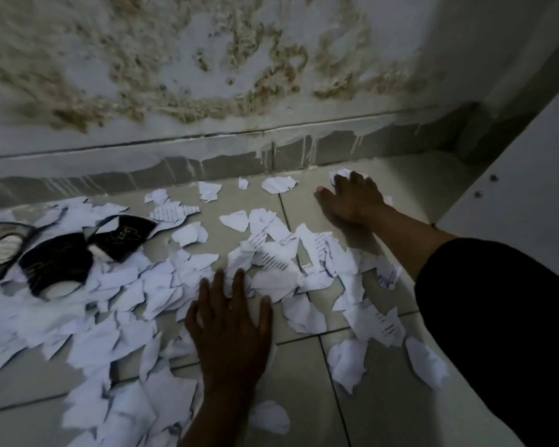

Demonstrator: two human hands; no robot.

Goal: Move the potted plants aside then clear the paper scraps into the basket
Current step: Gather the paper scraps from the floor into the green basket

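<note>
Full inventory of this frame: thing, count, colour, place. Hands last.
paper scraps: many, white, some printed, strewn over the floor, thickest at left
black pieces: two or three, black with faint gold marks, on the scraps at far left; what they are is unclear
floor: one, pale tiles
wall: one, grey-white with brown stains, behind the scraps
white panel: one, at right
left hand: flat on the scraps, centre
right hand: on a crumpled scrap by the wall, dark sleeve

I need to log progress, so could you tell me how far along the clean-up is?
Done: no potted plants show here. In hand: the right hand reaches a crumpled scrap by the wall; the left hand lies flat on the paper scraps. Left: most still litter the floor; no basket in view.
</note>
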